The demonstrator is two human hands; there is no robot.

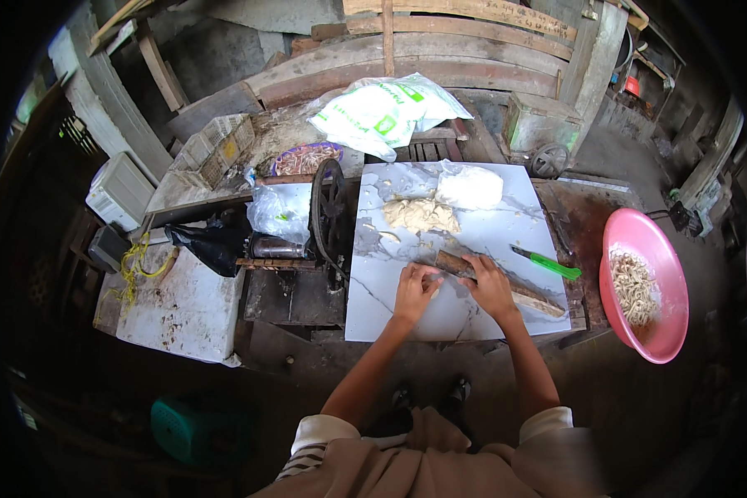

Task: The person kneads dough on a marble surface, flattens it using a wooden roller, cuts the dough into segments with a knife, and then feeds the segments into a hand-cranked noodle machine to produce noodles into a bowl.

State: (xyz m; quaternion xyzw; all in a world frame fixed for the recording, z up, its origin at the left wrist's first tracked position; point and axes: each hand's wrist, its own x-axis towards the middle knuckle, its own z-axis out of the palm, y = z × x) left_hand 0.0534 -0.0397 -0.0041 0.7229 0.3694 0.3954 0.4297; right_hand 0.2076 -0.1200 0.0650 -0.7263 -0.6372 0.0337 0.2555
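Wooden bar point(454, 264) beneath loosely spread right fingers point(483, 270), left fingers point(412, 273) curled.

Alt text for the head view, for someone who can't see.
A left hand and right hand work over a white, grey-veined slab, the right on a brown wooden stick. Beyond lies lumpy cream dough; rightward, a green-handled knife and a round pink plastic basin of pale strips.

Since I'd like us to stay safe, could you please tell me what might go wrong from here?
The knife lies with its blade near the right hand, which could get nicked. Its handle overhangs the board, so a bump might knock it off. The wood looks worn and might shed splinters near the dough.
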